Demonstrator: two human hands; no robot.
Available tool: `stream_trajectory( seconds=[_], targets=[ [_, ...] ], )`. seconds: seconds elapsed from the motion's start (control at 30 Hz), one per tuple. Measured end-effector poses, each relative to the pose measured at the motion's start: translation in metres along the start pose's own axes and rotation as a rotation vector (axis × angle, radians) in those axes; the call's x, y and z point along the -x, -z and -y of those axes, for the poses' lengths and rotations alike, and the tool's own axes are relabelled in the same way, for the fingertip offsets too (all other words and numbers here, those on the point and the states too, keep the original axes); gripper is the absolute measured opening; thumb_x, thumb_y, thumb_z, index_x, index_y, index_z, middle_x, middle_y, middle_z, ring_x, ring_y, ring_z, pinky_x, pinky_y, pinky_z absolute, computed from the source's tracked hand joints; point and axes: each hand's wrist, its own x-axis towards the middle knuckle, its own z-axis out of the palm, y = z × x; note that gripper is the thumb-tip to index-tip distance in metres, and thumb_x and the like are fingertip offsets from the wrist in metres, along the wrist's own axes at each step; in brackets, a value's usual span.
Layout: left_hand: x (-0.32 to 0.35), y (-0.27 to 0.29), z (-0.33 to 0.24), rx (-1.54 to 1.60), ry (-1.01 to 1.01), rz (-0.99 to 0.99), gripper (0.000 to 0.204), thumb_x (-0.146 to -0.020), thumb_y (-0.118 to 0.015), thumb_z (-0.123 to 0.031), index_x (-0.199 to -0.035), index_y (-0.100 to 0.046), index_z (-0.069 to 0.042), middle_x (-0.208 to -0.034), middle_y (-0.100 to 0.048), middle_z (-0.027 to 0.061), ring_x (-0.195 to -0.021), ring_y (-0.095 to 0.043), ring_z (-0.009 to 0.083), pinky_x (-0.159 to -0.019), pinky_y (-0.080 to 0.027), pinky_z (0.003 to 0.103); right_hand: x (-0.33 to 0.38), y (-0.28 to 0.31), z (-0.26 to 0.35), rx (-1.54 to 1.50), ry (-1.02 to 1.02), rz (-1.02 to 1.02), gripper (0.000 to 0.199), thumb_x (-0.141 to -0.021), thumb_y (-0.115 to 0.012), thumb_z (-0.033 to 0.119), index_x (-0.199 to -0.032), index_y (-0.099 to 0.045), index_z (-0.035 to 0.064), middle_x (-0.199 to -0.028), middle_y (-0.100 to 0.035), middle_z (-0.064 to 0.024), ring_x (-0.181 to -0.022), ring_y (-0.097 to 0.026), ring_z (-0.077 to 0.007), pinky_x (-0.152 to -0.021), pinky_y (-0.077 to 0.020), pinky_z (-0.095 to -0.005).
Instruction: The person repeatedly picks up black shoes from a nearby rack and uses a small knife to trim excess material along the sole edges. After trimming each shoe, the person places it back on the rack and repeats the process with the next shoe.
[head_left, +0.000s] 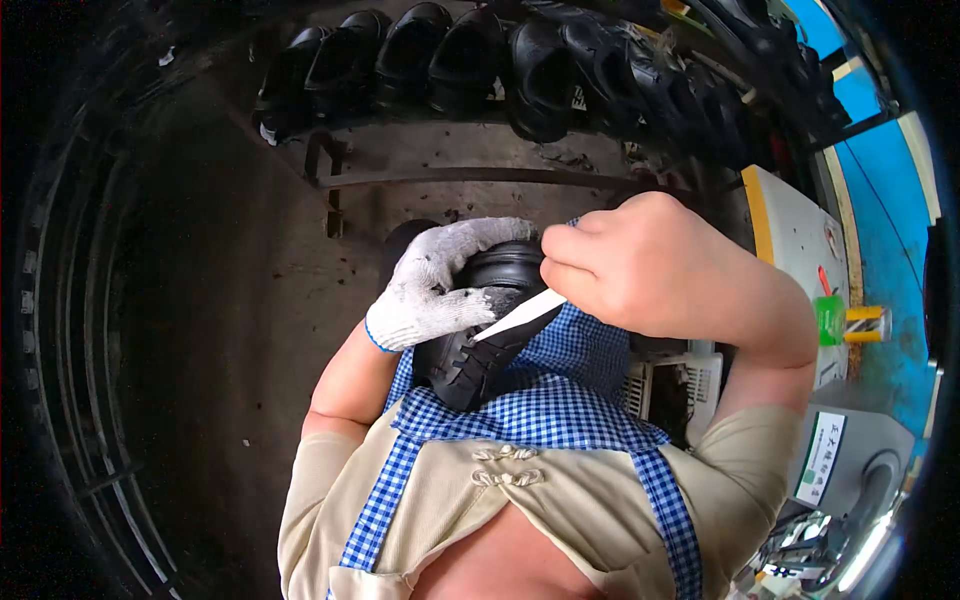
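A black shoe (462, 362) rests in my lap over a blue-and-white checked apron (560, 400). My left hand (430, 285), in a white knitted glove with dark smudges, is wrapped round the shoe's side, its thumb across the upper. From the other side comes my bare right hand (640, 270), fingers pinched on a flat white pointed tool (520, 317). The tool's narrow tip touches, or nearly touches, the strappy part of the shoe. Its other end is hidden in my fingers, so its exact kind does not show.
Ahead runs a dark metal rack (480, 176) with a row of black shoes (465, 60). On the right are a white panel with a yellow edge (765, 220), a green-and-yellow container (830, 320), a grey machine (850, 450) and a white plastic basket (705, 385). Metal rails (90, 350) stand at the left.
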Motion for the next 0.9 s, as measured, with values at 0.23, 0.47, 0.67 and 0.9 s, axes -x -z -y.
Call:
stream_trajectory(
  seconds=[0.23, 0.47, 0.67, 0.9],
  targets=[
    [-0.005, -0.005, 0.001, 0.045, 0.049, 0.016, 0.073, -0.070, -0.080, -0.032, -0.127, -0.056, 0.006, -0.112, -0.067, 0.0137, -0.104, -0.064, 0.0185, -0.095, -0.049, 0.034, -0.005, -0.022, -0.010, -0.145, -0.096, 0.047, 0.015, -0.071, -0.066, 0.013, -0.081, -0.061, 0.0028, -0.080, -0.061, -0.0092, -0.069, -0.066, -0.0259, -0.057, -0.0540, -0.0353],
    [-0.001, 0.005, 0.004, -0.009, -0.013, -0.067, 0.076, -0.068, -0.084, -0.038, -0.124, -0.057, 0.006, -0.111, -0.067, 0.0134, -0.103, -0.064, 0.0200, -0.094, -0.049, 0.034, 0.010, -0.061, -0.029, -0.613, -0.201, -0.214, 0.019, -0.061, -0.065, 0.008, -0.074, -0.052, 0.0041, -0.070, -0.055, -0.0109, -0.064, -0.059, -0.0314, -0.054, -0.0448, -0.0383],
    [0.019, 0.033, 0.004, -0.092, -0.101, -0.443, 0.070, -0.067, -0.078, -0.026, -0.128, -0.056, 0.003, -0.121, -0.062, 0.0105, -0.113, -0.058, 0.0205, -0.102, -0.044, 0.036, 0.030, -0.111, -0.018, -0.678, -0.426, -0.372, 0.019, -0.071, -0.071, 0.005, -0.085, -0.058, 0.0039, -0.078, -0.065, -0.0093, -0.071, -0.066, -0.0257, -0.061, -0.0511, -0.0335],
    [0.030, 0.108, 0.054, 1.188, -0.310, -0.589, 0.068, -0.093, -0.048, -0.062, -0.134, -0.053, -0.008, -0.130, -0.059, 0.0110, -0.119, -0.056, 0.0268, -0.106, -0.043, 0.042, 0.027, -0.188, 0.023, -0.994, -0.518, -0.513, 0.096, -0.072, -0.086, 0.020, -0.150, -0.031, 0.0101, -0.091, -0.071, -0.0118, -0.077, -0.072, -0.0209, -0.066, -0.0580, -0.0298]
  ],
)
